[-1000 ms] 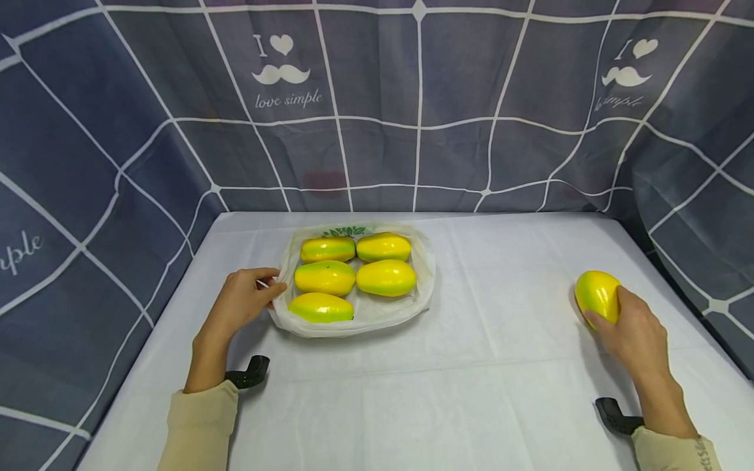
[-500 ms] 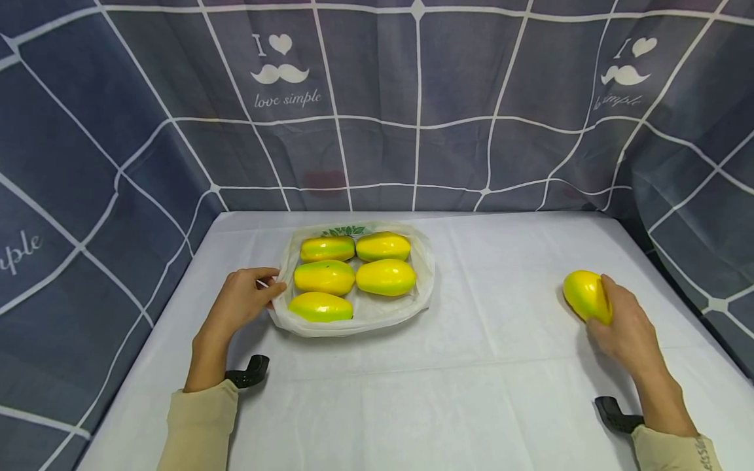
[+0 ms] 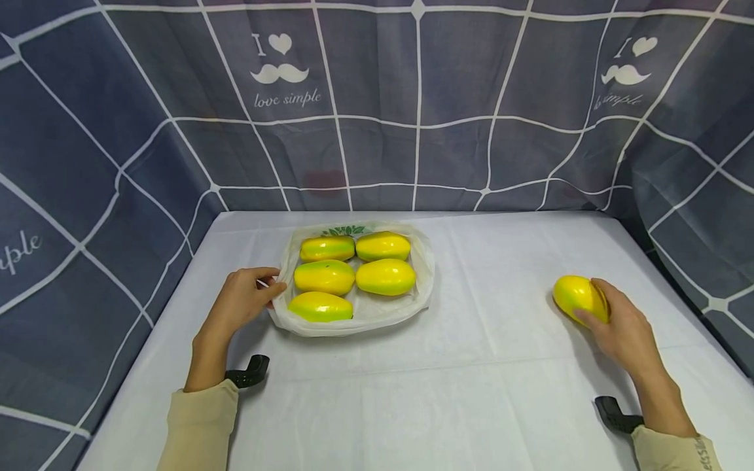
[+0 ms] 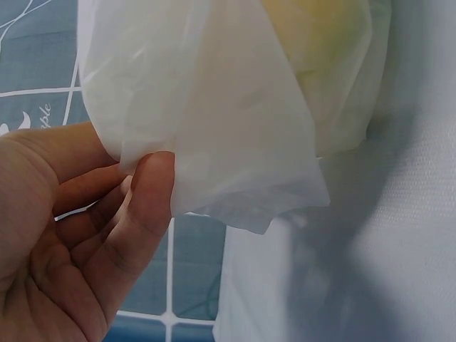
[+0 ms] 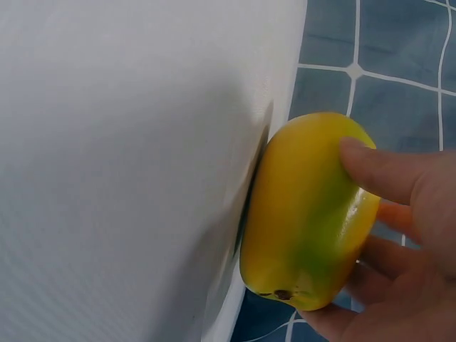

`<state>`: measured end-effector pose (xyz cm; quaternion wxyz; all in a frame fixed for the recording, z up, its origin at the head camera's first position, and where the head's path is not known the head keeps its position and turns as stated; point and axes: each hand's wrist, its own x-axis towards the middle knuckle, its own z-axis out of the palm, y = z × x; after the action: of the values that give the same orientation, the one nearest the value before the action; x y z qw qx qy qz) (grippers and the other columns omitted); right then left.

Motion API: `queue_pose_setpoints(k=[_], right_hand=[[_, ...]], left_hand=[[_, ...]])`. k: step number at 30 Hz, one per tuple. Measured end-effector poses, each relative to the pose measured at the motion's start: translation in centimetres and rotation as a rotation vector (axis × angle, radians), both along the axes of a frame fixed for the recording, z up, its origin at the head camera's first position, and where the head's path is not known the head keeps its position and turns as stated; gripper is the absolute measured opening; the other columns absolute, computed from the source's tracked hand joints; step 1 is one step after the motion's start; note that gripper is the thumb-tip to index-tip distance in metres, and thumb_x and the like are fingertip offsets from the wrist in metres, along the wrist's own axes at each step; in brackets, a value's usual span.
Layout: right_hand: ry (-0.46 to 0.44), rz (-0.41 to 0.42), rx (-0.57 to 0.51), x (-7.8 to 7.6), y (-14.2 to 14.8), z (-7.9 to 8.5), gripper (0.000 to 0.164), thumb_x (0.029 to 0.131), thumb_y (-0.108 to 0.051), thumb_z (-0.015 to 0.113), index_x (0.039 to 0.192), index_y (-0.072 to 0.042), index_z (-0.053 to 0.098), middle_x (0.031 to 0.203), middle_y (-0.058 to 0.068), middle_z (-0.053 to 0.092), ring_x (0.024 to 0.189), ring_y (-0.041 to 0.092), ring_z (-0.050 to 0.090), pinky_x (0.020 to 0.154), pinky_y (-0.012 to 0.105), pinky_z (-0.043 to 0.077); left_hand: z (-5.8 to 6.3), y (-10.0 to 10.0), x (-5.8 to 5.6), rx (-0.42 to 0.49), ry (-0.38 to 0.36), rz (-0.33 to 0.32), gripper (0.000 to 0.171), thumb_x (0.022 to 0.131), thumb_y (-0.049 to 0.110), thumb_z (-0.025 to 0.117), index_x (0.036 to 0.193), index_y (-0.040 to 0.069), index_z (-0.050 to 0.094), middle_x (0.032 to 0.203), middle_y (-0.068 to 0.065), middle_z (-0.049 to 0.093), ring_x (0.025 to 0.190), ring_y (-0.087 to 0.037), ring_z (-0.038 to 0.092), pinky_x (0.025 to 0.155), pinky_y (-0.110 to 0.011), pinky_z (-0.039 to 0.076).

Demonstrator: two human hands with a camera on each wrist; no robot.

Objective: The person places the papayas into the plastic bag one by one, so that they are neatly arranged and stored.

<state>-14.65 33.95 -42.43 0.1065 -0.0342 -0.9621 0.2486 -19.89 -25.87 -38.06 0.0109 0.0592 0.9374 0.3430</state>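
A white plastic bag (image 3: 377,318) with a green leaf print lies spread on the table at left of centre. Its rim stands up around several yellow-green papayas (image 3: 385,277). My left hand (image 3: 250,294) pinches the bag's left edge between thumb and fingers; in the left wrist view the thin film hangs from the fingertips (image 4: 153,178). Over at the right, my right hand (image 3: 629,325) holds another papaya (image 3: 574,296), thumb on one side and fingers behind it. In the right wrist view this papaya (image 5: 306,206) is at the tabletop; whether it touches is unclear.
A white cloth (image 3: 424,405) covers the table. Dark grid-patterned curtains (image 3: 377,157) rise behind it and along both sides. Black wrist-worn devices (image 3: 250,371) stick out beside both forearms. A wide stretch of cloth lies between the bag and my right hand.
My right hand has shifted a little to the left with the papaya, which now lies more sideways. The left hand and the bag have stayed in place.
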Motion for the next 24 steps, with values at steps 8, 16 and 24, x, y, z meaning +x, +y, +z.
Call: queue_pose_setpoints(k=[8,16,24], right_hand=[[-0.031,-0.023,0.004,0.11,-0.16,0.09,0.073,0.097,-0.021,0.066,0.147,0.013,0.026,0.141,0.041,0.033,0.124,0.061,0.034,0.102,0.069,0.024],[-0.057,-0.025,0.005,0.05,-0.19,0.02,0.073,0.098,-0.022,0.064,0.148,0.012,0.024,0.14,0.041,0.033,0.12,0.06,0.035,0.101,0.07,0.025],[-0.069,-0.02,0.014,0.15,-0.18,0.02,0.073,0.098,-0.023,0.064,0.148,0.012,0.023,0.14,0.041,0.033,0.119,0.06,0.035,0.101,0.07,0.024]], left_hand=[[-0.13,0.01,0.09,0.012,0.002,0.004,0.043,0.096,0.018,0.065,0.128,-0.01,0.059,0.101,-0.017,0.065,0.066,-0.016,0.064,0.059,-0.031,0.048],[-0.01,-0.11,0.07,0.007,-0.001,0.007,0.044,0.096,0.017,0.064,0.13,-0.01,0.058,0.102,-0.019,0.065,0.067,-0.016,0.064,0.06,-0.033,0.049],[0.05,-0.02,0.13,0.012,-0.006,0.01,0.045,0.096,0.018,0.065,0.131,-0.01,0.057,0.103,-0.018,0.065,0.067,-0.016,0.064,0.06,-0.033,0.049]])
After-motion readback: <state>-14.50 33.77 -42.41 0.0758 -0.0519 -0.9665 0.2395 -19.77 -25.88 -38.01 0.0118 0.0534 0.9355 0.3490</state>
